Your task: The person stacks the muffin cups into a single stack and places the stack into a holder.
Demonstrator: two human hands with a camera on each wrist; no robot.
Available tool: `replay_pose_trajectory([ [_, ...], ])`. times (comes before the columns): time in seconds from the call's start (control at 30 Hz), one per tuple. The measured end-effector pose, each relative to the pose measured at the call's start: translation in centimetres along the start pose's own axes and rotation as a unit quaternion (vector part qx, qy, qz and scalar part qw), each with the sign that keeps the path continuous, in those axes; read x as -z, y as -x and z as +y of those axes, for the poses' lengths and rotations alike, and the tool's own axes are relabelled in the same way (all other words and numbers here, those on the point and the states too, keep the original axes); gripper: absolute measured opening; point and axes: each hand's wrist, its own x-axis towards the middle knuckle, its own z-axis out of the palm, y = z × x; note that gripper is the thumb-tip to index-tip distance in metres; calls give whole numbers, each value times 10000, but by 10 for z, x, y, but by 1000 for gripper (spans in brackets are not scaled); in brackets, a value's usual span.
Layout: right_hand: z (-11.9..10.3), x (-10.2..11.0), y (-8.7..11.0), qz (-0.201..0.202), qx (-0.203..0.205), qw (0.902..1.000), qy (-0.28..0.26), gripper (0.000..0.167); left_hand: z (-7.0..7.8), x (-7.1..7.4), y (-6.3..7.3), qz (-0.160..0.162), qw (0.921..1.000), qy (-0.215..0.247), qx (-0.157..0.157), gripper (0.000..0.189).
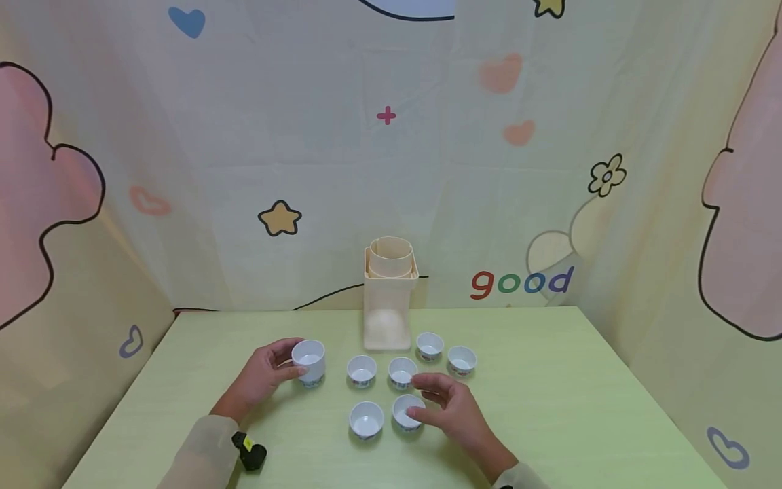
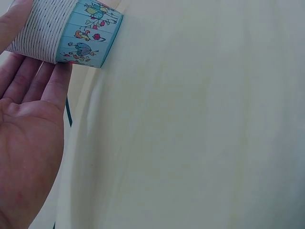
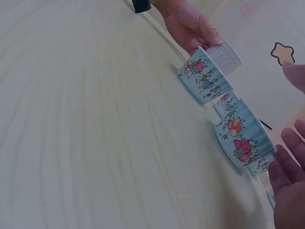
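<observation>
In the head view my left hand (image 1: 267,372) grips a stack of nested paper cups (image 1: 309,367) at the left of the cup group. Thumb and fingers wrap the stack's white stacked rims, while the blue lowest cup (image 2: 90,36) with its cartoon print shows in the left wrist view. My right hand (image 1: 458,411) hovers with parted fingers by the front right paper cup (image 1: 403,409) and the cup behind it (image 1: 401,371). Nothing is held between its thumb and fingers in the right wrist view. Beside the front right cup stands another paper cup (image 1: 366,421).
Upright behind the cups is a beige plastic holder (image 1: 387,312) with a round tube in its top. More single cups stand around: one cup (image 1: 362,371) near the stack, another (image 1: 430,345) beside the holder, and one (image 1: 461,360) farther right. A printed curtain (image 1: 330,136) backs the table.
</observation>
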Motion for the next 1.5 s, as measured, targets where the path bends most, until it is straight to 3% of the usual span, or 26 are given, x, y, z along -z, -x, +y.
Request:
replay_pose_trajectory([
  [0.27, 3, -1, 5, -217, -162, 9994, 231, 57, 2, -1, 0, 12, 10000, -54, 4, 64],
  [0.6, 8, -2, 6, -448, 18, 9959, 783, 61, 2, -1, 1, 21, 10000, -61, 51, 65],
  [1.5, 11, -5, 3, -351, 82, 9873, 1546, 64, 0, 0, 0, 28, 9999, -24, 111, 67],
])
